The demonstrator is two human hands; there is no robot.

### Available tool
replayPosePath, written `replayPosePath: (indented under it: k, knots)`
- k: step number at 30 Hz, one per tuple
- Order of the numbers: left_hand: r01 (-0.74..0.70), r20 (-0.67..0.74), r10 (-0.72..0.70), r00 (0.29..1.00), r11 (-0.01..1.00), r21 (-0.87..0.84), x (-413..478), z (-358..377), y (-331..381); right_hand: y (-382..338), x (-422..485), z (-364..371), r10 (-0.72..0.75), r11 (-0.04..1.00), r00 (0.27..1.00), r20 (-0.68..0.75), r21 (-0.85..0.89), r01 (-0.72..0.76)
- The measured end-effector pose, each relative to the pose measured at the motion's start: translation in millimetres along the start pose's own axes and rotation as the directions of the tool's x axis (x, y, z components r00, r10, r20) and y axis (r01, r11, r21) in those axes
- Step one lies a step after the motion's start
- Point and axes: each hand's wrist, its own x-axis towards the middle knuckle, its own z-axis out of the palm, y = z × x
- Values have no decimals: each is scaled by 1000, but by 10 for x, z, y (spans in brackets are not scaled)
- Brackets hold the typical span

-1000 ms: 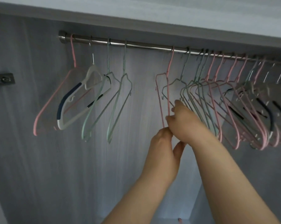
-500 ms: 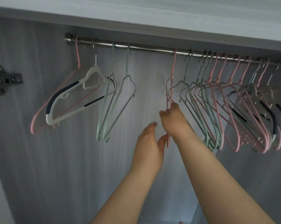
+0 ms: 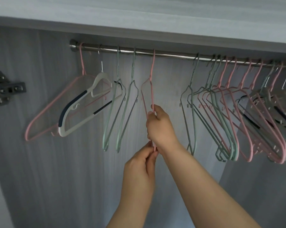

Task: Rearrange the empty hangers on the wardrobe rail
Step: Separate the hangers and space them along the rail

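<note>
Pink hanger (image 3: 152, 94) is hooked on the rail (image 3: 171, 55), edge-on, in the gap between the two green hangers (image 3: 133, 66) to the left and the packed bunch (image 3: 237, 104) to the right. Its wires are gripped mid-frame by the right hand (image 3: 160, 127), with the fingers curled round them. Its lower tip is pinched by the left hand (image 3: 139, 168) between thumb and fingers.

Risks, judged:
- Hook could be lifted off the rail if the frame is pushed up or twisted too far, and the hanger would drop.
- The nearest green hanger could be caught by a side swing, and the small notch hooks on the frames could tangle.
- Thin wire is held by two hands close together, so bending is possible if they are pulled against each other.
- The right bunch is crowded and overlapped, so several hangers could be dragged along if it is knocked.

Container: the wardrobe (image 3: 56, 170), an open grey wood-grain box. Only the rail and bare hangers are seen in it. At far left a pink one (image 3: 40, 120) and a white-and-navy one (image 3: 76, 120) are hung, overlapping. No clothes are seen. A metal hinge (image 3: 6, 89) is fixed at the left edge.
</note>
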Motion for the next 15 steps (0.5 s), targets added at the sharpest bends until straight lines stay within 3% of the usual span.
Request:
replayPosePath:
  k: [7,10,12,14,15]
  knots:
    - [55,-32,-55,998,998,-11,18,-96,22,-35,-18,152,-28,997,1000,13,-72,29]
    - [39,-29,-39,999,999,3,15,-90,16,-199,-178,66,-33,973,998,61,-225,46]
    - [15,-36,-15,999,1000,9,13,-81,11,-347,-374,-85,-91,867,993,80,-483,119]
    - [7,-61,-6,998,1000,4,5,-73,-15,-525,-589,-354,-304,674,953,-1,-706,214]
    - [9,-84,-8,996,1000,7,-2,-69,-37,-599,-659,-499,-387,629,921,-50,-745,224]
